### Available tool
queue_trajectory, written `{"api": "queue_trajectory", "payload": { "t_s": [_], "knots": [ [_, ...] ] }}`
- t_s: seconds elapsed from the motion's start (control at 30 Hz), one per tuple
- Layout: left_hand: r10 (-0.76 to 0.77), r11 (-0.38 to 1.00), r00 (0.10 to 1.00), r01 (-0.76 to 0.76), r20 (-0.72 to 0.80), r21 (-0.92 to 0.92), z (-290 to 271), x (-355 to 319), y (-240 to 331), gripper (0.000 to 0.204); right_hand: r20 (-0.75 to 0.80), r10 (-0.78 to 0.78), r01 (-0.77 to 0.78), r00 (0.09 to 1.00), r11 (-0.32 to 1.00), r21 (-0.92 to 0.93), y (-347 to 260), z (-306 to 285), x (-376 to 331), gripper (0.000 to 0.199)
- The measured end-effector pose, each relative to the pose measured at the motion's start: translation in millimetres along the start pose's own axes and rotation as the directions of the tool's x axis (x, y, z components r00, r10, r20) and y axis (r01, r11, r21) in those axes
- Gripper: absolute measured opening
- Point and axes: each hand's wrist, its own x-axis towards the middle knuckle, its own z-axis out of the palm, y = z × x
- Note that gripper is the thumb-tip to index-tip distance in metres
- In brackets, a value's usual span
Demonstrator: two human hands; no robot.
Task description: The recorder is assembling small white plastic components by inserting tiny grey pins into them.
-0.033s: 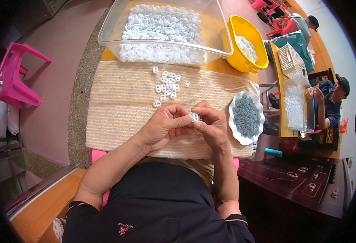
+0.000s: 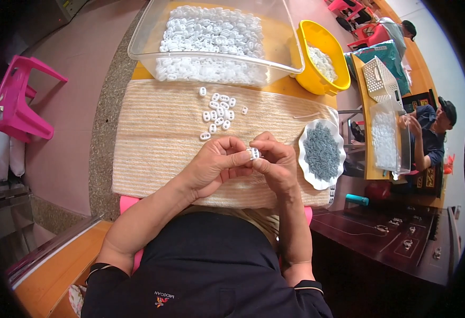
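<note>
Over the near half of a striped towel, my left hand (image 2: 223, 159) and my right hand (image 2: 276, 161) meet fingertip to fingertip. Between them they pinch a small white oval plastic piece with dark holes (image 2: 254, 153), which looks like a two-hole cord lock. Thumbs and forefingers of both hands touch it and cover part of it. Just beyond my fingers lies a loose group of similar white pieces (image 2: 220, 112). To the right of my right hand stands a white scalloped dish (image 2: 305, 172) heaped with tiny grey pieces (image 2: 321, 151), perhaps springs.
A large clear bin (image 2: 280, 64) of white pieces stands beyond the towel (image 2: 153, 138), beside a yellow basin (image 2: 342, 63) holding off-white pieces. A thin pale strip (image 2: 307, 115) lies by the dish. At right, another person (image 2: 428, 132) works at a second table. A pink stool (image 2: 18, 108) stands left.
</note>
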Motion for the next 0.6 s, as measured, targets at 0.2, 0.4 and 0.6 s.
{"api": "queue_trajectory", "payload": {
  "t_s": [0.2, 0.4, 0.6],
  "knots": [
    [0.016, 1.000, 1.000, -0.016, -0.001, 0.001, 1.7, -0.6, -2.0, 0.007, 0.004, 0.001, -0.001, 1.000, 1.000, -0.011, -0.8, 0.3, -1.4, 0.032],
    [0.006, 1.000, 1.000, -0.006, 0.011, -0.021, 2.4, -1.4, -5.0, 0.005, 0.007, -0.008, 0.008, 1.000, 1.000, -0.006, -3.9, 2.6, -3.2, 0.032],
    [0.036, 0.999, 0.999, -0.036, 0.000, -0.037, 3.9, -2.5, -8.9, 0.005, 0.023, -0.006, 0.006, 1.000, 1.000, -0.009, -7.8, 4.9, -4.5, 0.031]
  ]
}}
